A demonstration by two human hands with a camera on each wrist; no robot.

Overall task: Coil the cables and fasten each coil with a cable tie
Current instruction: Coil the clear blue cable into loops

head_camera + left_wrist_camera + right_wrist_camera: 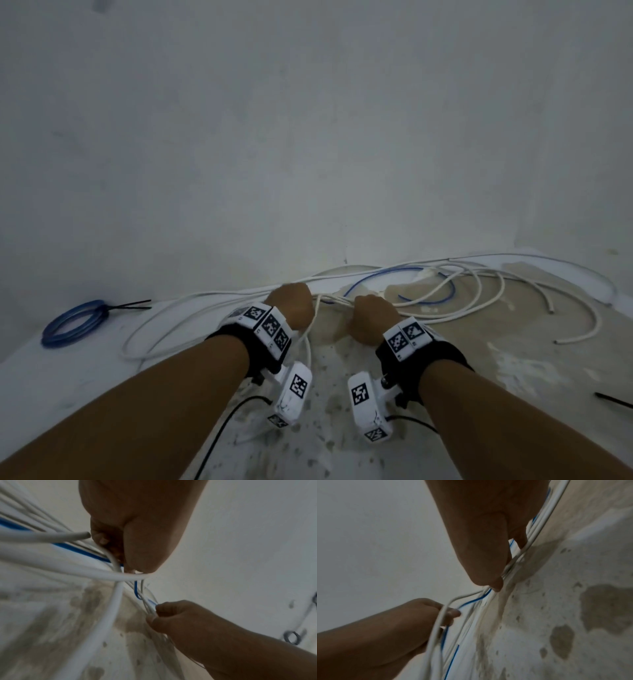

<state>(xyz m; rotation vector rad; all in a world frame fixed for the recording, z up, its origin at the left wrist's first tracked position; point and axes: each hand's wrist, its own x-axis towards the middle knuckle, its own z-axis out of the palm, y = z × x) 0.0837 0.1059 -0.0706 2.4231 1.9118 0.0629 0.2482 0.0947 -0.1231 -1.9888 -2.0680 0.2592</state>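
Note:
Loose white cables [479, 294] sprawl over the floor, with a blue cable [376, 277] running through them. My left hand [294, 305] and right hand [371, 318] sit close together, each gripping the same bundle of white strands [334, 299]. In the left wrist view the left hand [137, 540] curls round white cable [68, 566] and the blue cable [82, 550]. In the right wrist view the right hand [488, 554] pinches the strands [537, 524], with the blue cable [474, 600] among them. A coiled blue cable [73, 323] lies far left, bound by a black cable tie [132, 304].
A white wall [308, 137] rises just behind the cables. The floor [513, 370] is patchy, stained concrete. Another black cable tie [613, 400] lies at the right edge. A white cable end [561, 341] points out to the right.

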